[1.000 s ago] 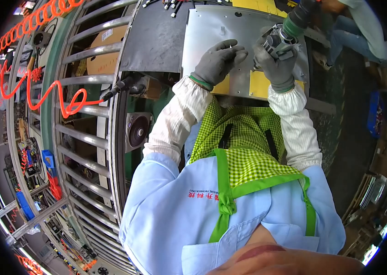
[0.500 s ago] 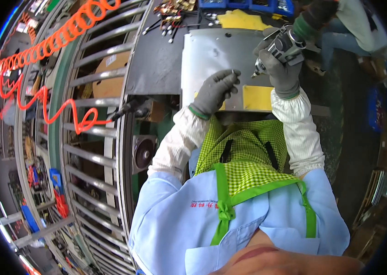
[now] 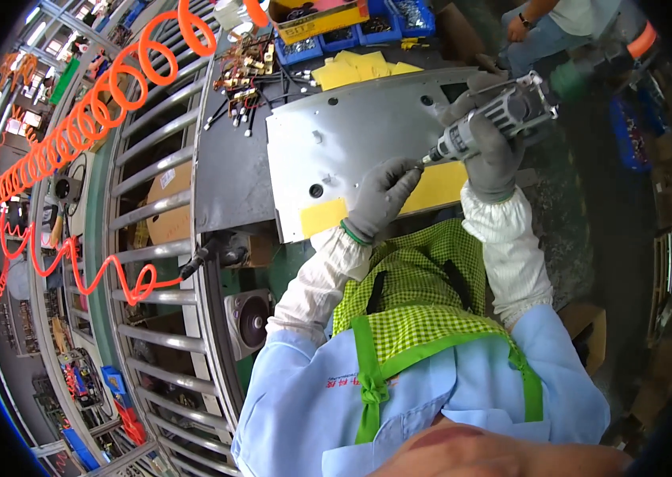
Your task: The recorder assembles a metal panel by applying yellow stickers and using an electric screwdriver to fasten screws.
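Observation:
My right hand [image 3: 494,163], in a grey glove, is wrapped round what looks like an air rivet gun [image 3: 503,111], its narrow nose pointing left and down. At the nose tip, my left hand [image 3: 384,203], also gloved, has thumb and fingers pinched together. A small metal pin showed at these fingertips a moment ago; now it is mostly hidden by them. Below both hands lies a grey sheet-metal panel [image 3: 368,119] with round holes. Yellow pieces [image 3: 441,188] lie along its near edge.
Yellow sheets [image 3: 360,70], blue bins [image 3: 376,28] and cabled connectors [image 3: 244,71] sit at the back of the bench. On the left are metal rollers [image 3: 161,205] and an orange coiled hose [image 3: 105,95]. Another person's hand [image 3: 517,30] is at the far right.
My left hand and the gun's nose have come together over the panel; they were apart before. The gun has turned to point further left. The head view has shifted, showing more panel.

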The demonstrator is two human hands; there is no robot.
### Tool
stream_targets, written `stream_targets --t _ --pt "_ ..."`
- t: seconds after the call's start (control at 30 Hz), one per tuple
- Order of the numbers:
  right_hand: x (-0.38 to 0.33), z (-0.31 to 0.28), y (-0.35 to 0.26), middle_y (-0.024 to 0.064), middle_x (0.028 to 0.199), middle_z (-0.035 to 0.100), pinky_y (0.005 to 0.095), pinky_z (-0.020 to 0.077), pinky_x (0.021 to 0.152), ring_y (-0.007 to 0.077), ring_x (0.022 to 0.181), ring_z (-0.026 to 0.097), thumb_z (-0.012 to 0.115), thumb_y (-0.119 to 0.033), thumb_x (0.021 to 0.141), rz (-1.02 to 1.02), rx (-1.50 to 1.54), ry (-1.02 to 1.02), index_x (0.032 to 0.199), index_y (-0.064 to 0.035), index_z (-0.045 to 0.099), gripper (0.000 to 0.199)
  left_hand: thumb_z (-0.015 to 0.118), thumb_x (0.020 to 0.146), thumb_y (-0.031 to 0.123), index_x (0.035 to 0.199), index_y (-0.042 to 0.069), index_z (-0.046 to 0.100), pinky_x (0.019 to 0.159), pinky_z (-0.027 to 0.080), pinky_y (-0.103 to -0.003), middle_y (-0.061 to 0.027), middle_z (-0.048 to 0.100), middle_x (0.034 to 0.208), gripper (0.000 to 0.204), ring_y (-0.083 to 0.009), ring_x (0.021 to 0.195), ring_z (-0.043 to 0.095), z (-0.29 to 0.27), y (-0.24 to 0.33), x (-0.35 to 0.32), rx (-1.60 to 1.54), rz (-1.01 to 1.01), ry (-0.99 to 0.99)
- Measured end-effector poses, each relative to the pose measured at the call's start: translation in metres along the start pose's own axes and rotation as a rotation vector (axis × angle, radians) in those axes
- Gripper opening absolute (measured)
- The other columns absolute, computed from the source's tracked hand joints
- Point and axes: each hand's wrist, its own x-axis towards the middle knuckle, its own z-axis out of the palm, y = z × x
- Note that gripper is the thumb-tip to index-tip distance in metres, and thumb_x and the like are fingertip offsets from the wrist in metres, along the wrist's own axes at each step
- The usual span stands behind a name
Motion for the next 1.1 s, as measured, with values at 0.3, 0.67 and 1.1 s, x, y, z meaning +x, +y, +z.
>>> stream_targets --t 0.3,0.67,1.1 --pt "-0.005 -0.014 -0.014 0.008 0.09 0.065 0.0341 0.0548 0.073 0.0193 0.079 0.064 0.065 -0.016 0.08 0.017 -0.133 0.071 0.122 0.0022 0.052 0.048 0.047 0.095 0.012 0.114 0.003 0.05 0.047 0.036 -0.017 -0.0039 0.062 0.087 0.021 -0.0067 0.062 0.053 0.016 0.009 0.016 -0.704 -0.499 -0.069" --pt "0.001 -0.032 -0.003 0.0123 0.091 0.067 0.0358 0.0569 0.072 0.0211 0.078 0.066 0.062 -0.01 0.082 -0.076 -0.036 0.006 0.122 0.0045 0.051 0.044 0.05 0.101 0.023 0.124 0.0 0.051 0.054 0.041 -0.015 -0.0041 0.055 0.097 0.033 -0.0071 0.074 0.052 0.026 -0.005 0.021 -1.155 -0.506 -0.013" --pt "-0.001 -0.036 -0.009 0.0123 0.094 0.067 0.0367 0.0571 0.073 0.0219 0.082 0.066 0.061 -0.01 0.081 -0.108 0.078 0.026 0.122 0.0054 0.052 0.044 0.054 0.099 0.025 0.104 0.004 0.056 0.046 0.041 -0.012 -0.0012 0.058 0.079 0.021 -0.006 0.06 0.05 0.044 0.003 0.016 -1.463 -0.673 0.02"
